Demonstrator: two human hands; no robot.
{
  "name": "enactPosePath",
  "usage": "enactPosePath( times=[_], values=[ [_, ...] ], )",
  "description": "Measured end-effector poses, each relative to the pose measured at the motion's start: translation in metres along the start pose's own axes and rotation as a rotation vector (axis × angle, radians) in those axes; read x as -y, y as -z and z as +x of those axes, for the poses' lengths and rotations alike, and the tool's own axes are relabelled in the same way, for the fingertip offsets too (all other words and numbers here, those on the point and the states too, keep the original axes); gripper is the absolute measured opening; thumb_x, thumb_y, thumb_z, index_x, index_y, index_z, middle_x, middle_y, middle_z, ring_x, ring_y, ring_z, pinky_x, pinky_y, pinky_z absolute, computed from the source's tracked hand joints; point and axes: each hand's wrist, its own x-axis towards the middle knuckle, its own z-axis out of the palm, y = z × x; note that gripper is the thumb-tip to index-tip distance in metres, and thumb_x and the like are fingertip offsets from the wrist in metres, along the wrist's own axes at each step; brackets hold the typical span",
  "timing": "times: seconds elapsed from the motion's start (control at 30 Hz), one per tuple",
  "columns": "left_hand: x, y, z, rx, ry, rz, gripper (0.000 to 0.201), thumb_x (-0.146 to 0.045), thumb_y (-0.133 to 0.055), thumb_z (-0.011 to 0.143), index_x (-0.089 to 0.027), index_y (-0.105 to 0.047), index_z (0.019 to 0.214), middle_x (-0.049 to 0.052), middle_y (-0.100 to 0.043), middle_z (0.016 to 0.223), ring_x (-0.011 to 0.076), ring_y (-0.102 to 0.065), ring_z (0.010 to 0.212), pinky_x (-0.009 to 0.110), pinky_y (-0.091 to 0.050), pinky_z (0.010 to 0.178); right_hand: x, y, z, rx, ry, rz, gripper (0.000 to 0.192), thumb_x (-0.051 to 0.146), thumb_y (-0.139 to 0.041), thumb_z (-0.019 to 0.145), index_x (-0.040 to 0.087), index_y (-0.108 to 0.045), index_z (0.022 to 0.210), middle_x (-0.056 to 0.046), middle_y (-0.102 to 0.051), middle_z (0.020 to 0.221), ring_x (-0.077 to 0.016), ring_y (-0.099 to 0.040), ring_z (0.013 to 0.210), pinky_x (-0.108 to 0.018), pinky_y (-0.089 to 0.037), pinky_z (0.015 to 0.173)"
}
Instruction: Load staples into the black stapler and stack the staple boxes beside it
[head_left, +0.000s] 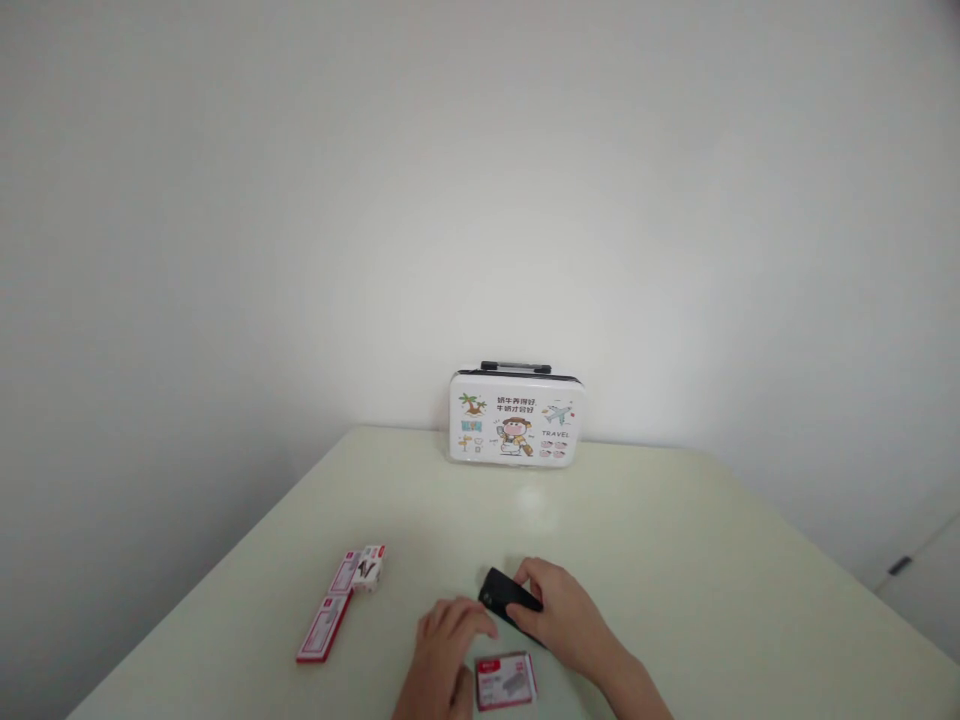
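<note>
A black stapler (511,602) lies at a slant near the front middle of the table. My right hand (566,615) is closed around it from the right, thumb on the near side and fingers on the far side. Just left of the stapler is my left hand (448,645), its fingers bent and apart with nothing visible in them. The left index fingertip comes close to the stapler; whether it touches cannot be made out. Between my wrists sits a small red-and-white staple box (506,682), label up, beside my left thumb.
On the left of the table (637,520) lie two flat red-and-white boxes (324,625) end to end. A small white box (369,568) with a dark picture touches the farther one. A white cartoon case (516,418) with a black handle stands against the wall.
</note>
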Motion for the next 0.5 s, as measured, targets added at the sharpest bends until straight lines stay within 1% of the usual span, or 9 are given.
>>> enactPosePath(
  times=[0.07, 0.1, 0.13, 0.17, 0.2, 0.27, 0.37, 0.43, 0.5],
  values=[
    [-0.011, -0.003, 0.004, 0.221, -0.127, 0.011, 0.059, -0.01, -0.051, 0.072, -0.04, -0.066, 0.121, -0.004, -0.059, 0.14, 0.0263, -0.049, 0.125, 0.042, -0.037, 0.108, -0.011, -0.001, 0.002, -0.022, -0.032, 0.036, 0.018, 0.033, -0.068, 0.08, 0.022, -0.066, 0.094, 0.004, -0.058, 0.071, -0.0159, -0.053, 0.069, -0.026, -0.032, 0.064],
    [-0.014, -0.002, 0.005, 0.294, -0.149, 0.022, 0.061, -0.01, -0.052, 0.074, -0.044, -0.065, 0.123, -0.006, -0.058, 0.143, 0.0259, -0.049, 0.126, 0.042, -0.036, 0.109, -0.016, -0.001, 0.002, -0.03, -0.045, 0.056, 0.02, 0.035, -0.066, 0.082, 0.022, -0.066, 0.097, 0.006, -0.054, 0.067, -0.0153, -0.051, 0.065, -0.025, -0.031, 0.062],
    [-0.016, 0.0, 0.005, 0.332, -0.142, 0.041, 0.064, -0.009, -0.052, 0.073, -0.046, -0.063, 0.125, -0.008, -0.057, 0.144, 0.0256, -0.049, 0.127, 0.042, -0.035, 0.109, -0.022, -0.001, 0.001, -0.038, -0.057, 0.076, 0.024, 0.038, -0.065, 0.084, 0.021, -0.065, 0.101, 0.007, -0.05, 0.064, -0.0149, -0.049, 0.063, -0.025, -0.031, 0.061],
    [-0.016, 0.005, 0.003, 0.335, -0.106, 0.065, 0.068, -0.009, -0.053, 0.07, -0.046, -0.061, 0.127, -0.007, -0.057, 0.144, 0.0258, -0.048, 0.127, 0.042, -0.035, 0.109, -0.027, 0.0, -0.001, -0.048, -0.069, 0.094, 0.028, 0.04, -0.063, 0.086, 0.021, -0.065, 0.105, 0.008, -0.047, 0.063, -0.0147, -0.048, 0.062, -0.026, -0.031, 0.06],
    [-0.015, 0.011, 0.001, 0.313, -0.047, 0.092, 0.073, -0.009, -0.055, 0.066, -0.044, -0.059, 0.129, -0.004, -0.057, 0.143, 0.0264, -0.048, 0.127, 0.042, -0.035, 0.108, -0.033, 0.0, -0.004, -0.058, -0.078, 0.107, 0.031, 0.043, -0.061, 0.088, 0.021, -0.065, 0.109, 0.008, -0.044, 0.063, -0.0148, -0.047, 0.061, -0.026, -0.031, 0.06],
    [-0.01, 0.027, -0.007, 0.242, 0.098, 0.139, 0.078, -0.01, -0.057, 0.056, -0.036, -0.059, 0.129, 0.002, -0.057, 0.137, 0.0278, -0.048, 0.126, 0.041, -0.035, 0.106, -0.044, 0.001, -0.013, -0.076, -0.098, 0.155, 0.04, 0.05, -0.056, 0.091, 0.02, -0.066, 0.116, 0.008, -0.041, 0.065, -0.0153, -0.046, 0.063, -0.027, -0.032, 0.06],
    [-0.002, 0.049, -0.015, 0.17, 0.249, 0.144, 0.064, -0.016, -0.063, 0.055, -0.026, -0.059, 0.118, 0.006, -0.058, 0.125, 0.0269, -0.051, 0.118, 0.037, -0.037, 0.1, -0.057, -0.005, -0.03, -0.084, -0.132, 0.313, 0.053, 0.059, -0.053, 0.092, 0.017, -0.065, 0.122, 0.007, -0.04, 0.067, -0.016, -0.044, 0.064, -0.028, -0.033, 0.06],
    [0.001, 0.054, -0.015, 0.169, 0.288, 0.117, 0.055, -0.024, -0.073, 0.057, -0.024, -0.058, 0.111, 0.004, -0.058, 0.117, 0.0253, -0.053, 0.109, 0.034, -0.039, 0.094, -0.06, -0.014, -0.04, -0.082, -0.156, 0.43, 0.061, 0.065, -0.055, 0.09, 0.016, -0.065, 0.126, 0.006, -0.04, 0.068, -0.0163, -0.043, 0.065, -0.028, -0.034, 0.061],
    [0.001, 0.049, -0.009, 0.175, 0.293, 0.087, 0.061, -0.033, -0.084, 0.054, -0.024, -0.057, 0.108, 0.003, -0.059, 0.112, 0.0243, -0.054, 0.103, 0.033, -0.039, 0.091, -0.056, -0.026, -0.047, -0.089, -0.172, 0.513, 0.067, 0.068, -0.056, 0.089, 0.015, -0.064, 0.129, 0.005, -0.041, 0.069, -0.0166, -0.044, 0.066, -0.028, -0.036, 0.062]
  ],
)
